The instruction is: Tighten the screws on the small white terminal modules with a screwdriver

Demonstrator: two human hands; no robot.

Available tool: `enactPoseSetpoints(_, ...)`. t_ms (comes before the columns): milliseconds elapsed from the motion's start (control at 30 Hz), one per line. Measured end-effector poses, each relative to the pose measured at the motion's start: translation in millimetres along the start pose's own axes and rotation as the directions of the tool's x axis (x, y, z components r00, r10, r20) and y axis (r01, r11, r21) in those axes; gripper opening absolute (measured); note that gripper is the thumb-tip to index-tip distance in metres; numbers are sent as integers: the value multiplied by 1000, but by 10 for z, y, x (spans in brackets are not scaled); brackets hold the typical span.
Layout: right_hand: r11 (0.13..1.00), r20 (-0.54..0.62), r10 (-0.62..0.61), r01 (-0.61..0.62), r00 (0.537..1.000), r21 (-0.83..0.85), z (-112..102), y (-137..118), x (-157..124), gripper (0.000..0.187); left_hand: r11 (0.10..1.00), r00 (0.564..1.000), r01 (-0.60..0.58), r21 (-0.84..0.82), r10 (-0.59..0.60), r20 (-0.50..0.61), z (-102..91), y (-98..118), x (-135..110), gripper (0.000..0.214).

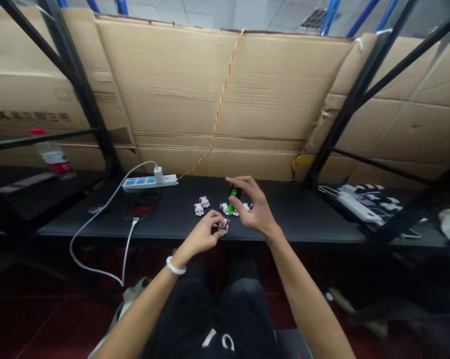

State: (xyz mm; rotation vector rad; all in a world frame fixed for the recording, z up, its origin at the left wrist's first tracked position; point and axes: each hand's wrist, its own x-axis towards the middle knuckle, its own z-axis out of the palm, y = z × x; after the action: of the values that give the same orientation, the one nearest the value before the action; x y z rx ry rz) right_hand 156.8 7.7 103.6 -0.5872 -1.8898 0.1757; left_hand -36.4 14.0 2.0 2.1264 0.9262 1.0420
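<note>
My right hand (pixel 253 204) grips a green and black screwdriver (pixel 233 193), held upright with its tip pointing down. Below the tip is a small white and purple part (pixel 224 227) near the table's front edge. My left hand (pixel 209 230) pinches this part between thumb and fingers and hides some of it. Two similar white parts (pixel 199 209) lie on the black table (pixel 183 219) to the left. Several more sit behind the screwdriver, partly covered by my right hand.
A white power strip (pixel 150 182) with a plugged-in charger and cable (pixel 77 234) lies at the back left. A bottle (pixel 56 157) stands far left. A white strip and small items (pixel 359 207) lie at right. Cardboard (pixel 172 89) closes the back.
</note>
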Motion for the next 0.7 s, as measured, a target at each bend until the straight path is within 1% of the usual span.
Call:
enactPoseSetpoints(67, 997, 50, 25, -28, 998, 68, -17, -4, -13, 45, 1000, 1000, 10, -12, -10, 8, 0, 0, 1, 9)
enactPoseSetpoints(100, 997, 46, 35, -38, 998, 68, -23, -5, -16, 47, 1000, 1000, 12, -16, -12, 9, 1, 0, 1, 9)
enactPoseSetpoints(167, 999, -18, 37, -38, 999, -18, -26, -9, -13, 46, 1000, 1000, 11, -22, -11, 4, 4, -5, 1, 10)
enactPoseSetpoints(233, 992, -90, 12, -23, 996, -124, -18, -14, -4, 44, 1000, 1000, 13, -20, -13, -5, 8, -18, 2, 10)
enactPoseSetpoints(300, 988, -114, -10, -8, 993, -154, 0, -18, -2, 38, 1000, 1000, 15, -16, -15, -1, 11, -33, 3, 11)
enactPoseSetpoints(367, 997, -86, 2, -8, 996, -73, 26, -10, -14, 36, 1000, 1000, 16, -11, -16, 3, 13, -41, 5, 12)
enactPoseSetpoints(433, 996, -53, 59, -55, 997, 77, 57, 12, -30, 38, 1000, 1000, 20, -15, -19, 6, 14, -35, 6, 12)
enactPoseSetpoints(500, 980, -69, 125, -113, 990, 163, 85, 44, -37, 38, 999, 1000, 30, -15, -30, -1, 15, -18, 4, 11)
enactPoseSetpoints(533, 981, -104, 146, -130, 984, 145, 94, 60, -34, 36, 999, 999, 36, -14, -36, -5, 16, -9, 3, 11)
enactPoseSetpoints(567, 987, -146, 147, -135, 978, 88, 99, 74, -27, 35, 999, 999, 40, -10, -41, -9, 18, -2, 1, 11)
enactPoseSetpoints(633, 991, -185, 117, -127, 976, -40, 93, 91, -7, 33, 999, 999, 43, 8, -43, -17, 25, 2, -3, 12)
enactPoseSetpoints(667, 990, -169, 108, -121, 980, -69, 85, 94, 3, 34, 999, 999, 40, 21, -40, -22, 31, 0, -6, 12)
enactPoseSetpoints(700, 992, -131, 109, -117, 985, -56, 76, 95, 11, 36, 999, 999, 36, 37, -35, -25, 39, -5, -10, 12)
